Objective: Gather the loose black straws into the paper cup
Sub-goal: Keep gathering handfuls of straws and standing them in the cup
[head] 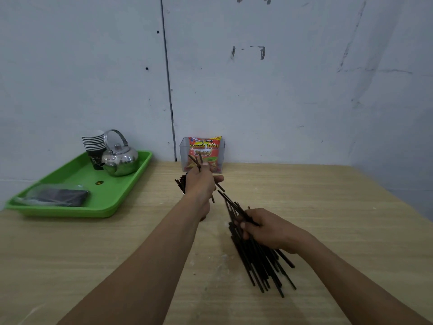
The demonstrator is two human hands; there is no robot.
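Head view gives me both bare arms reaching forward over the table (117,254). My right hand (267,228) is closed on a straw bundle (260,259) lying on the wood; its long axis runs from near right to far left, the near ends fanned toward me and the far tips pointing up toward the left hand (201,184). That left hand is curled around a few straws (198,161) whose tips stick up and away from me, past the knuckles, with more dark ends (180,184) showing at its left side. I cannot see the cup behind that hand, so I cannot tell whether those straws sit in one. Just beyond, against the wall (281,90), a clear holder (182,151) stands with a red snack bag (206,148) inside. At far left a green tray (112,202) rests on the table corner, carrying a cup stack (93,144), a steel kettle (120,158) touching the stack's right side, and a dark packet (63,197) in clear wrap near its front edge. Table is pale wood grain with faint white smudges between my arms; wall is scuffed grey-white with a dark vertical seam (167,78).
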